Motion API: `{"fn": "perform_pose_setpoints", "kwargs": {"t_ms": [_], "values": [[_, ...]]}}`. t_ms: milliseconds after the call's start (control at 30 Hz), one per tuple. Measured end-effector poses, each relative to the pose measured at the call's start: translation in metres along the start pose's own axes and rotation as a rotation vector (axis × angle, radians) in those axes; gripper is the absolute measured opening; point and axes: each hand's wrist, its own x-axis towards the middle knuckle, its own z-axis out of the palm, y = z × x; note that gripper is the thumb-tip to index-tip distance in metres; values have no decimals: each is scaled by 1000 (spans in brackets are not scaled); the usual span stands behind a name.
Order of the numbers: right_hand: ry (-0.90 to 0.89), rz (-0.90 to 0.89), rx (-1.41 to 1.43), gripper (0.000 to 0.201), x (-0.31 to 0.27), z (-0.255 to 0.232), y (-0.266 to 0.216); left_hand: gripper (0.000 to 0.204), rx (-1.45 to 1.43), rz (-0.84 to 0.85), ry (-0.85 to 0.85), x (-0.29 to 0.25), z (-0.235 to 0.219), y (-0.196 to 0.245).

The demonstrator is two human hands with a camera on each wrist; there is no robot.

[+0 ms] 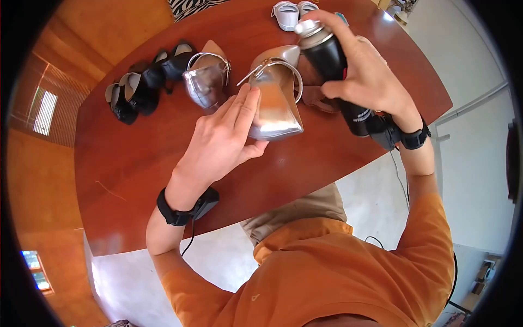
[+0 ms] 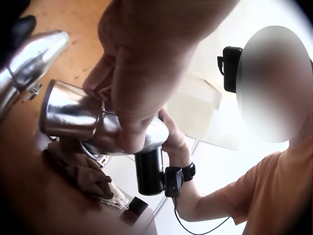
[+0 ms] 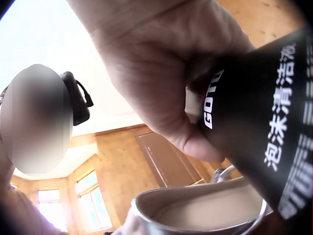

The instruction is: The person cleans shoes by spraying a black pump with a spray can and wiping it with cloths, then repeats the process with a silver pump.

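A silver shoe with an ankle strap is in my left hand, fingers along one side and thumb under its near end. The left wrist view shows its broad block heel and the thumb curled against the shoe. My right hand grips a black spray can of foam cleaner beside the shoe, index finger at the white nozzle. White lettering covers the can in the right wrist view, with the shoe's open top below it.
A matching silver shoe stands left of the held one. Several black shoes line the table's far left, and white shoes stand at the back. A brownish cloth and a black cap lie on the table.
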Motion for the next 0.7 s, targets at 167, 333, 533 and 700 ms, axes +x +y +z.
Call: {"fn": "perform_pose_setpoints", "kwargs": {"t_ms": [167, 333, 533, 700], "values": [[-68, 65, 70, 74, 7, -8, -5, 81, 54, -31, -66, 6, 0, 1], [-164, 50, -27, 72, 8, -10, -21, 80, 71, -29, -76, 15, 2, -2], [-147, 72, 72, 82, -4, 0, -26, 74, 120, 46, -52, 25, 8, -8], [-140, 22, 69, 75, -12, -4, -34, 68, -44, -170, -72, 41, 2, -8]]}}
